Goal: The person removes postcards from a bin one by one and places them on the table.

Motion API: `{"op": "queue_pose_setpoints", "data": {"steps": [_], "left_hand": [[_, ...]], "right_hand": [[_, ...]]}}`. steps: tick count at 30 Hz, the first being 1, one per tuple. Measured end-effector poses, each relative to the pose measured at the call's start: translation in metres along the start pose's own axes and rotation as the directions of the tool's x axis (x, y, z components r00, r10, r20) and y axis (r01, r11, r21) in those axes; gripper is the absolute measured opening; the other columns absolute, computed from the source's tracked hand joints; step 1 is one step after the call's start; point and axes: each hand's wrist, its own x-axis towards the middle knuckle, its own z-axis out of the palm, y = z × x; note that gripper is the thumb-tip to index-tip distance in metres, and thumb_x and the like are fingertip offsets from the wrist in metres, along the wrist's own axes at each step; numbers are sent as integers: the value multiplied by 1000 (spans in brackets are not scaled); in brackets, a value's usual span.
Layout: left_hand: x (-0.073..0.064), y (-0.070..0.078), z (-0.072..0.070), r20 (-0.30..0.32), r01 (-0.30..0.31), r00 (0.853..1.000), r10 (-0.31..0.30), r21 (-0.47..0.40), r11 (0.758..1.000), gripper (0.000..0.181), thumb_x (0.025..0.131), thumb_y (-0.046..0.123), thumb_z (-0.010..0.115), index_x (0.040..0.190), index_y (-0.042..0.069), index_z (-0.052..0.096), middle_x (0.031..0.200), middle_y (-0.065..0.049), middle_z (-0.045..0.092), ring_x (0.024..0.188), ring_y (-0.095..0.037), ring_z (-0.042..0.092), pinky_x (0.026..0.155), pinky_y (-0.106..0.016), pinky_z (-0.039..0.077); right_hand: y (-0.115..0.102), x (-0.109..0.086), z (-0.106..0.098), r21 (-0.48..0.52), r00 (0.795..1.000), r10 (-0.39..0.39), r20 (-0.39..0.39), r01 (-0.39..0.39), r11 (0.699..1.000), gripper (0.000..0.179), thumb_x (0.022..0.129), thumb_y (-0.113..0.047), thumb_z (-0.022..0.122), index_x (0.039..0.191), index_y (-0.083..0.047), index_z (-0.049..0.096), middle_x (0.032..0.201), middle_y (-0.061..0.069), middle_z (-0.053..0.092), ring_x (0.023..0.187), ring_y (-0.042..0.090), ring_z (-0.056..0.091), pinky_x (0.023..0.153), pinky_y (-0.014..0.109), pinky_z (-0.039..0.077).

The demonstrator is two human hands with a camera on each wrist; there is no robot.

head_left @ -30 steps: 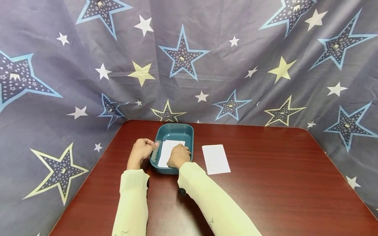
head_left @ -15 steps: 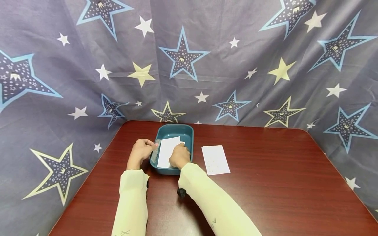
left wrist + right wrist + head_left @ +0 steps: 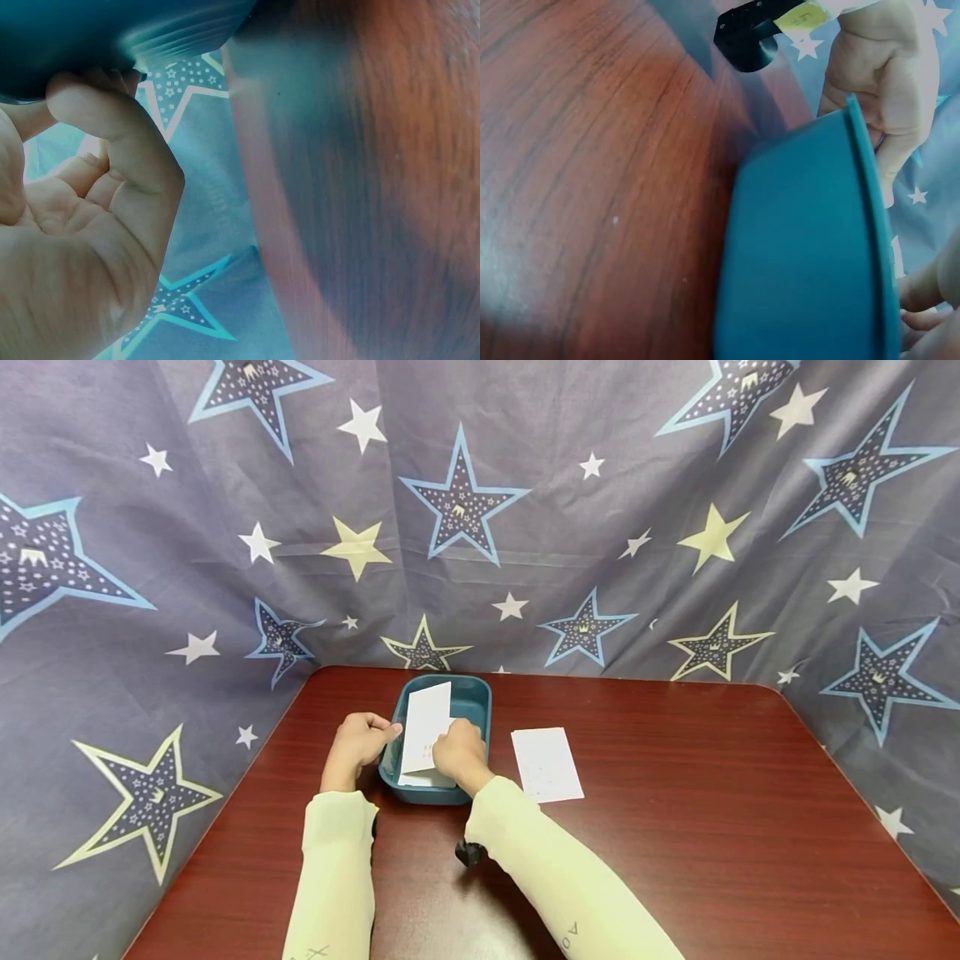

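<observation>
A teal rectangular tray (image 3: pixel 471 796) stands near the table's far left. My left hand (image 3: pixel 360 745) pinches its left rim between thumb and fingers, also close up in the left wrist view, where the tray wall (image 3: pixel 90 30) shows above the fingers. Over the tray's inside, my right hand (image 3: pixel 460 753) holds a white card (image 3: pixel 427 710) by its right side. The card is tilted up, its top reaching toward the far rim, with small faint marks low on its face. Beneath it lies more white card (image 3: pixel 438 781). In the right wrist view, the tray's side (image 3: pixel 802 240) hides most of the right fingers.
To the tray's right, a white sheet (image 3: pixel 546 764) with faint marks lies flat on the reddish-brown table (image 3: pixel 712 802), another edge peeking out under it. A grey star-patterned curtain (image 3: pixel 480 593) hangs behind and along the sides. A black wrist device (image 3: pixel 470 852) hangs below the right sleeve.
My right hand has lifted the white card from lying low in the tray to a raised tilt, shifting slightly right and up. The left hand and the tray have stayed put.
</observation>
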Motion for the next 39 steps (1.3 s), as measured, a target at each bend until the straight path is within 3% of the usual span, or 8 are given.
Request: {"op": "queue_pose_setpoints", "data": {"steps": [5, 9, 17, 25, 31, 39], "left_hand": [[3, -2, 0, 11, 12, 1000, -12, -15, 1000, 31, 96, 29, 73, 108, 0, 69, 93, -13, 64, 72, -23, 56, 62, -33, 48], [4, -2, 1, 12, 11, 1000, -10, -21, 1000, 32, 96, 29, 73, 108, 0, 69, 96, -14, 65, 75, -23, 57, 63, -32, 49], [3, -3, 2, 9, 17, 1000, -17, -33, 999, 29, 97, 28, 71, 106, 0, 69, 98, -15, 63, 75, -22, 58, 62, -31, 50], [2, 0, 3, -7, 19, 1000, -19, -16, 1000, 31, 97, 30, 70, 107, 1, 69, 102, -17, 63, 75, -26, 57, 59, -33, 49], [1, 1, 1, -10, 19, 1000, -19, -4, 1000, 32, 97, 31, 70, 107, 0, 69, 102, -17, 62, 75, -26, 56, 60, -33, 48], [0, 1, 1, -1, 23, 1000, -23, -13, 1000, 32, 97, 32, 70, 107, 1, 70, 104, -17, 62, 75, -26, 57, 60, -33, 48]], "right_hand": [[-3, -4, -12, 30, 998, -47, -48, 49, 998, 30, 100, -13, 56, 73, -8, 68, 78, 6, 69, 89, 29, 68, 79, 44, 55], [0, -5, -22, 70, 993, -63, -101, 71, 995, 30, 100, -17, 59, 74, -11, 72, 77, 1, 70, 94, 29, 69, 86, 46, 54], [13, -7, -42, 111, 979, -88, -182, 109, 988, 23, 100, -22, 64, 82, -11, 74, 80, 2, 72, 88, 26, 69, 79, 42, 55], [33, -10, -67, 103, 945, -163, -282, 199, 975, 20, 98, -21, 67, 86, -7, 75, 75, 4, 71, 82, 27, 69, 74, 42, 55], [55, -11, -90, 118, 941, -129, -312, 174, 978, 16, 98, -18, 68, 89, -7, 75, 73, 3, 69, 78, 25, 66, 74, 42, 52], [90, -9, -110, 178, 938, -45, -342, 112, 978, 21, 101, -12, 56, 98, 1, 73, 96, 18, 73, 106, 40, 65, 94, 52, 48]]}}
